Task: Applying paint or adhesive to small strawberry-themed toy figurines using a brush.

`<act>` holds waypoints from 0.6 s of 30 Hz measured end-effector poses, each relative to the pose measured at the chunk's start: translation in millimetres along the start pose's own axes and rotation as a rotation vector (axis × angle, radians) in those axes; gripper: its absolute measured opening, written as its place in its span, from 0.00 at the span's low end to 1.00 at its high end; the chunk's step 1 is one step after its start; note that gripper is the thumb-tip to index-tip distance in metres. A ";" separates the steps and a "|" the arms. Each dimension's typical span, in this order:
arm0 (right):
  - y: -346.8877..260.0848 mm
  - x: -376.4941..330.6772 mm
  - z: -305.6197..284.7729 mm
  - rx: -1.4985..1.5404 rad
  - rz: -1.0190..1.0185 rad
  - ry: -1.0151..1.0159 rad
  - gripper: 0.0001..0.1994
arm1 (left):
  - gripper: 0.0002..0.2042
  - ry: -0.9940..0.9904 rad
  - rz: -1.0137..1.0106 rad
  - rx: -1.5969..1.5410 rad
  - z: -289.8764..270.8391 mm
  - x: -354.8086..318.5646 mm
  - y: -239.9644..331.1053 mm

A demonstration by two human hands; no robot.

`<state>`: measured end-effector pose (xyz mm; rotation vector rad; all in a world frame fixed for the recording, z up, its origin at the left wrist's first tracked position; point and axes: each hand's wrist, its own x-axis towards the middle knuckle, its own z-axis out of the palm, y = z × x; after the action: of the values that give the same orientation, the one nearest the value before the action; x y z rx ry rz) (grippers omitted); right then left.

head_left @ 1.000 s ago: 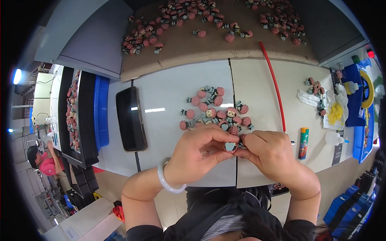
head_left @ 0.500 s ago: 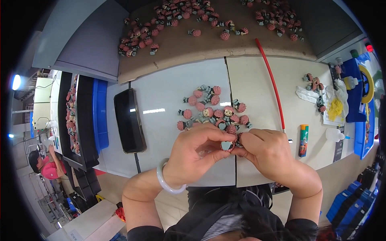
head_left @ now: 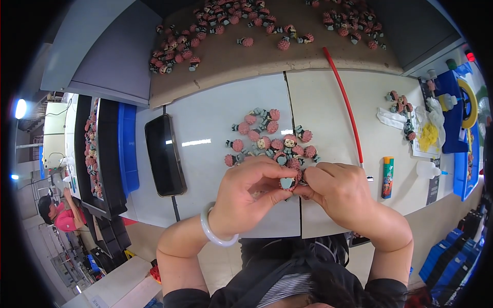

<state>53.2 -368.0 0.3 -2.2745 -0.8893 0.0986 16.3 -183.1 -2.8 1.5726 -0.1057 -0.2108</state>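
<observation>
Between the thumb and forefinger of my left hand (head_left: 244,192) is a small figurine (head_left: 287,183), its pale blue-green flat end facing up. A white bangle (head_left: 209,228) circles that wrist. My right hand (head_left: 339,190) is closed in a pinch at the figurine's right side; its curled fingers hide whatever is in them. Just beyond both hands lies a loose group of similar figurines (head_left: 279,144) with bumpy pink heads and grey-green bodies, several resting against one another.
Left stands a dark phone (head_left: 165,154), beyond it a blue bin (head_left: 127,149) and black tray (head_left: 108,169). A red rod (head_left: 343,97) and lighter (head_left: 387,177) lie right. More figurines (head_left: 226,15) cover the brown back shelf (head_left: 231,61). A person (head_left: 67,215) works far left.
The view has shifted very slightly. Both hands stay together at the figurine, and the right fingers have turned a little against its side.
</observation>
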 end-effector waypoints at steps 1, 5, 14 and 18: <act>0.8 -0.3 0.7 0.000 0.002 0.001 0.13 | 0.16 -0.002 0.000 0.000 0.1 -0.1 0.1; 1.8 -0.4 0.8 0.071 0.016 0.008 0.13 | 0.15 -0.005 0.018 0.022 -0.8 -0.5 -0.1; 2.2 0.1 2.1 0.093 0.029 0.007 0.13 | 0.15 -0.007 0.024 0.035 -0.8 -0.8 -0.3; 0.9 -1.1 1.1 0.008 -0.013 0.008 0.13 | 0.14 -0.005 0.011 0.004 -0.1 0.9 -0.8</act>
<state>52.5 -368.6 -1.3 -2.2598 -0.8976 0.0870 17.1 -183.2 -3.6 1.5751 -0.1190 -0.2059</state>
